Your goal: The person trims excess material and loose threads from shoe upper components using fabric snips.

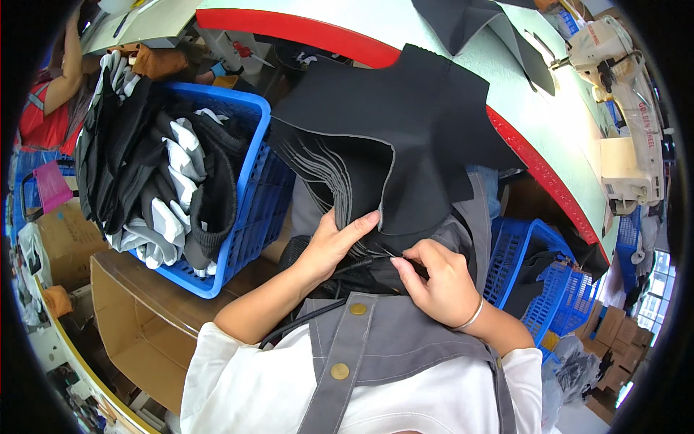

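Your left fingers (331,224) pinch black panels (437,137) by their edges, a blue basket (248,173) crowding leftward; your right fingers (432,254) pinch a thin tool (388,253).

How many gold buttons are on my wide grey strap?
2: one gold button nearer your hands, a second button nearer the picture's lower edge. The grey strap runs out of view, so more may be hidden.
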`<state>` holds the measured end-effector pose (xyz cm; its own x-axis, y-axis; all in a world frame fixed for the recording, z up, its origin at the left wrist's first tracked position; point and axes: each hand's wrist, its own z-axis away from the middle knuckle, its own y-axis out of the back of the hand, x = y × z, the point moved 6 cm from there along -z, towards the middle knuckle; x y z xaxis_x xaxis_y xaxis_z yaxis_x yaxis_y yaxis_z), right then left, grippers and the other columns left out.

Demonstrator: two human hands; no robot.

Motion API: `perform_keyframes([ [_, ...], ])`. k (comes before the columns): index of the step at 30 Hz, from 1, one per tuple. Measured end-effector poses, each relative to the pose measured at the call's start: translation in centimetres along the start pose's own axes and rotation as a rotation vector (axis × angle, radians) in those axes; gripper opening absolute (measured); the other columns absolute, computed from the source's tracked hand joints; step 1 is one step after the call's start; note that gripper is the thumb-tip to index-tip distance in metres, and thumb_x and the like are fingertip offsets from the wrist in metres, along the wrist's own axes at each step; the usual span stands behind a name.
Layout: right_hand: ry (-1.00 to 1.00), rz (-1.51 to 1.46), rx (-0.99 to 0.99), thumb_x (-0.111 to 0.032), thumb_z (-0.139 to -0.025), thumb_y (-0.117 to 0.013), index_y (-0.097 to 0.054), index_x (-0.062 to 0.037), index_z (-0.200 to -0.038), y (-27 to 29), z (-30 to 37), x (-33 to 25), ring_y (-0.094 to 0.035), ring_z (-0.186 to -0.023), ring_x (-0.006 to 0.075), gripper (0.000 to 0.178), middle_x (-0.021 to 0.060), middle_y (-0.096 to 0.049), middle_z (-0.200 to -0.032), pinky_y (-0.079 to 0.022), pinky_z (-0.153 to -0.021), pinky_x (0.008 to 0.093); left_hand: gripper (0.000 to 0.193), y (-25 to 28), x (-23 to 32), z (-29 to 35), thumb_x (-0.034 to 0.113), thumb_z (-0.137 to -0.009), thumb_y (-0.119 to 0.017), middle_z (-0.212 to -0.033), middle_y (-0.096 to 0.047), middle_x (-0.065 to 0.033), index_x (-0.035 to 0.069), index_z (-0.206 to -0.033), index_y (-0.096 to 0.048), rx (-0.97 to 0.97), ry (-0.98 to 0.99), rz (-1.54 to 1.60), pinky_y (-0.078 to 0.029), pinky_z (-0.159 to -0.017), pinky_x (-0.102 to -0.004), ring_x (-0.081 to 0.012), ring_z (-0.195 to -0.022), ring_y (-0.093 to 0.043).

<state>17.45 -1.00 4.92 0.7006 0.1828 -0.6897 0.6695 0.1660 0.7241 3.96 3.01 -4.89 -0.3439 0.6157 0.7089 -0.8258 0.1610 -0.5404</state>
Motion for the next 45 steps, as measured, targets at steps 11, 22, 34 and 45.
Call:
perform_keyframes([
  [11,-0.060,0.189,0.051,-0.014,-0.081,-0.068,-0.049,-0.0012,-0.077,-0.3,-1.3,-0.8,-0.058,-0.050,0.0309,0.023,0.0142,-0.056,-0.064,-0.047,-0.044,0.0370,0.047,0.0,0.1,0.0,0.028,-0.087,-0.067,-0.112,-0.059,-0.0092,-0.003,-0.119,-0.053,0.001,-0.005,-0.011,-0.043,-0.092,-0.0288,-0.0149,-0.103,-0.055],
  [22,0.033,0.081,0.052,-0.010,-0.075,-0.071,-0.049,-0.0027,-0.074,0.4,-0.6,-0.1,-0.058,-0.050,0.0261,0.024,0.0101,-0.055,-0.066,-0.046,-0.045,0.0328,0.046,0.1,0.2,0.0,0.027,-0.087,-0.067,-0.113,-0.059,-0.0098,-0.004,-0.118,-0.053,0.011,-0.024,-0.020,-0.042,-0.093,-0.0287,-0.0149,-0.105,-0.054],
  [34,0.134,0.026,0.205,-0.020,-0.072,-0.075,-0.061,-0.0033,-0.101,0.4,-4.2,-0.3,-0.061,-0.057,0.0201,0.036,0.0073,-0.058,-0.080,-0.050,-0.051,0.0289,0.034,0.4,0.0,-0.1,0.012,-0.083,-0.066,-0.107,-0.061,-0.0075,0.000,-0.114,-0.056,-0.048,-0.018,-0.117,-0.045,-0.088,-0.0280,-0.0141,-0.099,-0.057],
  [45,0.036,-0.465,-0.269,-0.003,-0.083,-0.058,-0.055,0.0022,-0.082,-1.0,-7.4,0.9,-0.050,-0.058,0.0086,0.006,0.0049,-0.055,-0.063,-0.042,-0.055,0.0244,0.065,0.5,-0.6,0.3,0.054,-0.086,-0.059,-0.112,-0.054,-0.0085,-0.001,-0.119,-0.049,-0.125,-0.046,-0.035,-0.038,-0.095,-0.0299,-0.0147,-0.108,-0.048],
])
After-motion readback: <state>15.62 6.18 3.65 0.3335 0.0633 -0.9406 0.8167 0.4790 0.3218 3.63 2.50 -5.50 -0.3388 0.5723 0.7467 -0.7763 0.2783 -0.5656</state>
